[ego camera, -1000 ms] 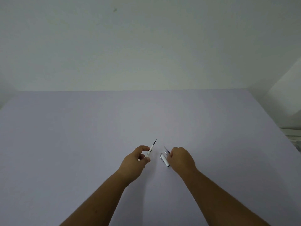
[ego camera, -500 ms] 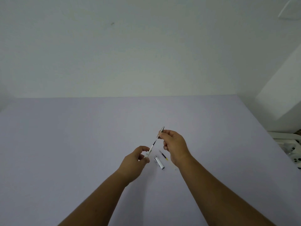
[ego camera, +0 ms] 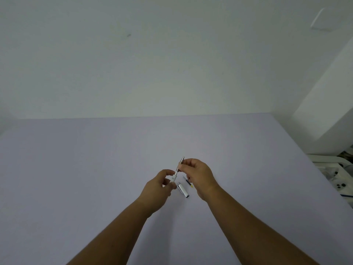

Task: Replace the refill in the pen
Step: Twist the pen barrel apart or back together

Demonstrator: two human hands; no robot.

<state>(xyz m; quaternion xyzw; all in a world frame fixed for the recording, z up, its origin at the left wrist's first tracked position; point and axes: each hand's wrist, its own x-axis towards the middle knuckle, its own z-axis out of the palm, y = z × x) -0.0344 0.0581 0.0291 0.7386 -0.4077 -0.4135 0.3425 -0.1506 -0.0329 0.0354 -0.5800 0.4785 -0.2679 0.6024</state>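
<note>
My left hand pinches the white pen barrel, which points up and away over the pale table. My right hand grips the silver tip section that sits over the refill at the barrel's upper end; a short stretch of refill shows between the two parts. On the table between my hands lie the white and silver pen cap and a thin dark refill with a yellow end, partly hidden by my right hand.
A white wall rises behind the table's far edge. Beyond the table's right edge stands a white object with small dark parts on it.
My right hand picked the silver tip section up from the table, raised it over the refill in my left hand and slid it down towards the barrel. The cap and the other refill stayed on the table.
</note>
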